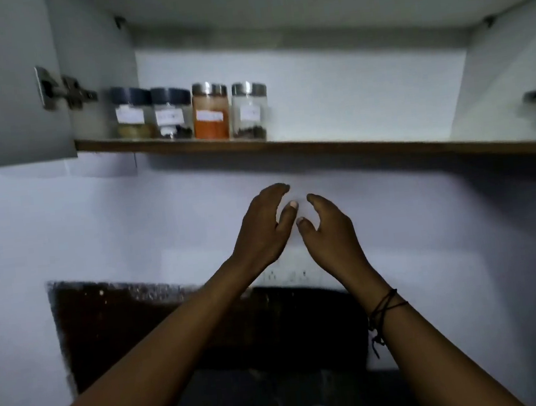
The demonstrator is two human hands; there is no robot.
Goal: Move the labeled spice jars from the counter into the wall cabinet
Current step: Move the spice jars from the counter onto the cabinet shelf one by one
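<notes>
Four spice jars (189, 113) with white labels too blurred to read stand in a row at the left of the open wall cabinet's shelf (320, 146), while below, left hand (264, 228) and right hand (330, 229) hover empty, fingers loosely curved.

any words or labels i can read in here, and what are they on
No text can be read.
Dark-lidded glass jar at the left end: white label, blurred.
Second dark-lidded glass jar: white label, blurred.
Steel-lidded jar of orange powder: label blurred.
Steel-lidded clear jar: label blurred.
</notes>
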